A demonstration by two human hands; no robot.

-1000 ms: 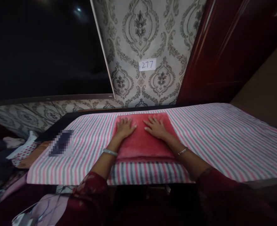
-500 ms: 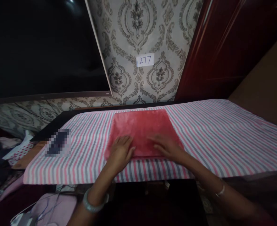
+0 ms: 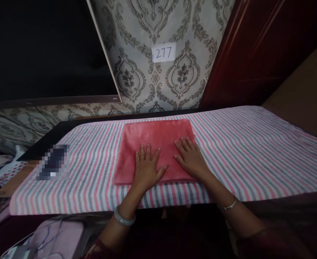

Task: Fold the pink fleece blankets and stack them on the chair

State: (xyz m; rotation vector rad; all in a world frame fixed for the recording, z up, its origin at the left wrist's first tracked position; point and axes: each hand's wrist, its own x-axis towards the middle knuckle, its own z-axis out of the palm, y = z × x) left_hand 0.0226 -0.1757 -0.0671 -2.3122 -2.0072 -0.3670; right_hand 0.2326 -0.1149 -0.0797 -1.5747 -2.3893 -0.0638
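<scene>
Head view, frame centre: left hand [image 3: 147,167] and right hand [image 3: 191,158] lie open-palmed, flattening the red folded towel [image 3: 153,138]; another fold likely needs edge pinches.

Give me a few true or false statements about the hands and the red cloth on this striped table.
1. Both hands lie flat on the red cloth. True.
2. The left hand grips a corner of the cloth, lifted. False: it rests palm down, fingers spread.
3. The right hand is on the cloth's right part. True.
4. The cloth hangs over the table edge. False: it lies wholly on the striped cover.
5. The paper label reads 277. True.
</scene>
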